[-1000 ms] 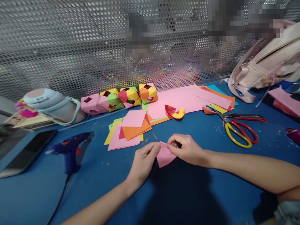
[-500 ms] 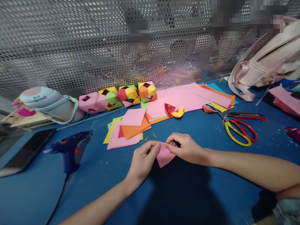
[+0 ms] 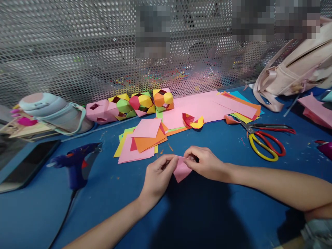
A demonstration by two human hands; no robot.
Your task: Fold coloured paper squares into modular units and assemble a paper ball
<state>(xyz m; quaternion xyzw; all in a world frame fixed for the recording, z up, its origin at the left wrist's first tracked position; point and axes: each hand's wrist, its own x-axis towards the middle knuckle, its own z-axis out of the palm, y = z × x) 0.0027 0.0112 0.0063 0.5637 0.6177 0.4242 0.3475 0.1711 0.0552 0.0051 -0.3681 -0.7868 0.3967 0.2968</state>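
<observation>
My left hand [image 3: 158,176] and my right hand [image 3: 204,163] both pinch a small folded pink paper [image 3: 181,170] just above the blue table [image 3: 202,214]. The left fingers grip its left edge, the right fingers its upper right corner. The paper's point hangs down between the two hands. A stack of pink, orange and yellow paper squares [image 3: 141,141] lies just beyond the left hand.
A blue glue gun [image 3: 76,163] with its cord lies at left, next to a tablet [image 3: 27,165]. Folded paper balls [image 3: 141,102] line the perforated metal wall. Red and yellow scissors [image 3: 264,140] lie at right, by large pink sheets [image 3: 207,107] and a pink bag [image 3: 293,74].
Both hands keep their hold on the pink paper; the fold has tightened slightly, and the view has shifted a little.
</observation>
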